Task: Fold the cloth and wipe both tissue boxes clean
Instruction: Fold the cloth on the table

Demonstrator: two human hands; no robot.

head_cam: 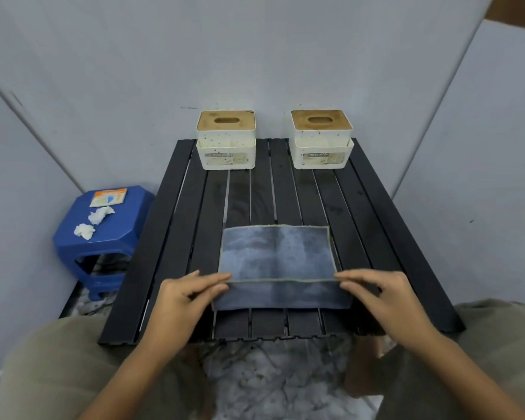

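Left hand point(185, 294) and right hand point(382, 294) are each pinching a near corner of the blue-grey square cloth point(278, 259), lifting its edge off the black slatted surface point(361, 207).

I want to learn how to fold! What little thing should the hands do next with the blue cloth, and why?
Probably carry the lifted near edge forward onto the far edge. The left hand and right hand each pinch a near corner of the cloth, raised off the table, so the fold is only half made.
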